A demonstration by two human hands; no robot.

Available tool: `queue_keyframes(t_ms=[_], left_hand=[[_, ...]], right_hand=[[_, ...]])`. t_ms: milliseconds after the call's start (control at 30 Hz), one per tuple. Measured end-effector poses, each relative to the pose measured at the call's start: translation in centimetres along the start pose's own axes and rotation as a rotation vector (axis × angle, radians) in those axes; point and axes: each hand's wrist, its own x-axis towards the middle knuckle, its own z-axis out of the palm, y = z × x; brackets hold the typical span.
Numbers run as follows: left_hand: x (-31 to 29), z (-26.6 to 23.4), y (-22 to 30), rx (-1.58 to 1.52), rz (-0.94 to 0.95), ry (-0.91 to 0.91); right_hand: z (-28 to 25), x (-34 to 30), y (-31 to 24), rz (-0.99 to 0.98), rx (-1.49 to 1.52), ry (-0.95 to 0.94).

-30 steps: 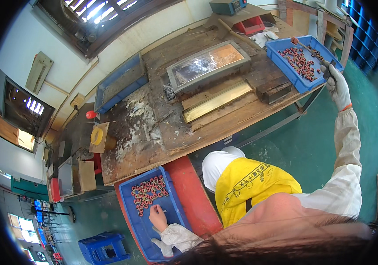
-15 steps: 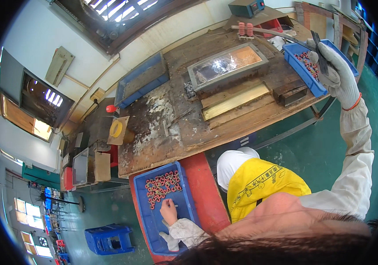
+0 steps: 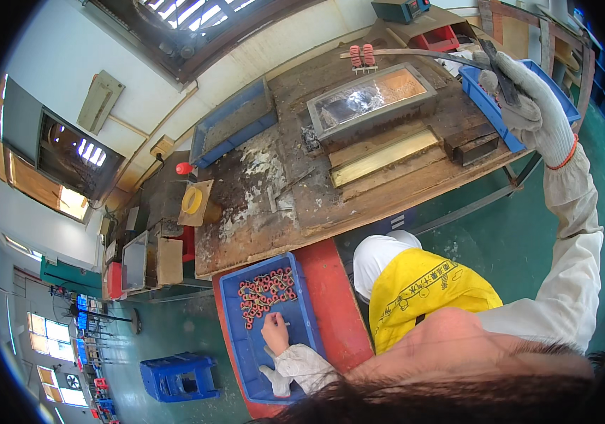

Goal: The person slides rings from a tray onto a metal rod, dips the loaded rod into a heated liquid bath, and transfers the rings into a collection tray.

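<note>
The bare left hand (image 3: 275, 332) is pinching a thin pin in the blue bin (image 3: 246, 346) at seven o'clock — beside red rings (image 3: 265, 291). The gloved right hand (image 3: 528, 106) is gripping a dark flat bar (image 3: 498, 67) at two o'clock — over the blue tray (image 3: 482, 102).

Bright daylight from windows (image 3: 69, 159), sharp centre, strong fisheye bending at edges.

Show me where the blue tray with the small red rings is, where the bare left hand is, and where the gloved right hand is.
blue tray (image 3: 246, 353): head view, bare floor of the tray.
left hand (image 3: 274, 332): head view, back of the hand.
right hand (image 3: 535, 106): head view, back of the white glove.
</note>
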Motion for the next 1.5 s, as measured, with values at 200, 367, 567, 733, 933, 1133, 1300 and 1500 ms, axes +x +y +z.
queue_keyframes(t_ms=[200, 367, 567, 733, 933, 1133, 1300, 1500], left_hand=[[0.1, 0.1, -0.1, 0.012, -0.016, -0.013], [0.0, -0.2, 0.4, 0.010, -0.032, -0.020], [-0.1, -0.5, 1.0, 0.032, -0.030, -0.015], [0.3, 0.0, 0.5, 0.004, -0.035, -0.024], [-0.2, -0.5, 0.3, -0.015, -0.065, -0.016], [-0.1, -0.3, 0.6, -0.048, -0.084, -0.033], [0.0, -0.3, 0.5, -0.038, -0.056, -0.014], [0.0, -0.7, 1.4, -0.028, -0.065, -0.024]], right_hand=[[-2.5, 0.7, 0.4, 0.050, -0.022, -0.111], [-0.5, 0.7, 0.8, -0.039, -0.106, 0.061], [-1.3, 1.5, 2.0, -0.001, -0.049, -0.027], [-1.4, 3.3, 5.4, 0.061, -0.132, 0.152], [-3.9, 7.5, 13.4, 0.196, -0.089, 0.266], [-5.9, 9.8, 20.0, 0.199, -0.072, 0.309], [-6.6, 10.5, 22.2, 0.218, -0.084, 0.341], [-6.9, 10.8, 23.1, 0.235, -0.106, 0.338]])
